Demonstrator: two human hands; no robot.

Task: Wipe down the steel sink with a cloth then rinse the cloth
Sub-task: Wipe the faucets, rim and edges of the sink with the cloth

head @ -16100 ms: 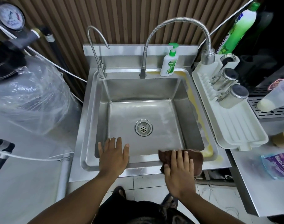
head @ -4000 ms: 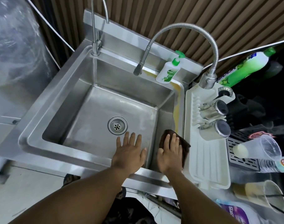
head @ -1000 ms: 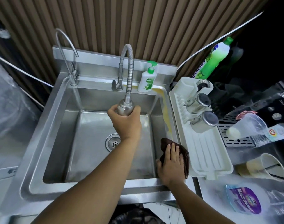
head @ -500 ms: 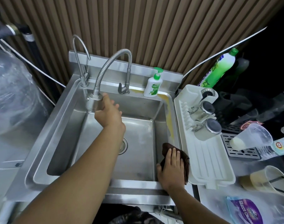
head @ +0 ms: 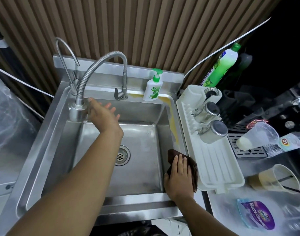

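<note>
We are facing one square steel sink (head: 139,176), two steel taps (head: 67,68) (head: 123,74), ribbed brown wall (head: 145,31); left grip (head: 103,116) gaping, right grip (head: 179,178) flat on one brown cloth (head: 194,172)

Right hand (head: 179,178) covers most of the brown cloth (head: 194,169). Glass cleaner pouch (head: 255,217) blurred, label only partly legible. Water bottle (head: 294,142) cut off by right edge.

Two taps (head: 101,63), one cloth (head: 192,165), perhaps three canisters (head: 214,132).

Left hand (head: 104,117) splayed, right hand (head: 179,178) flat
</note>
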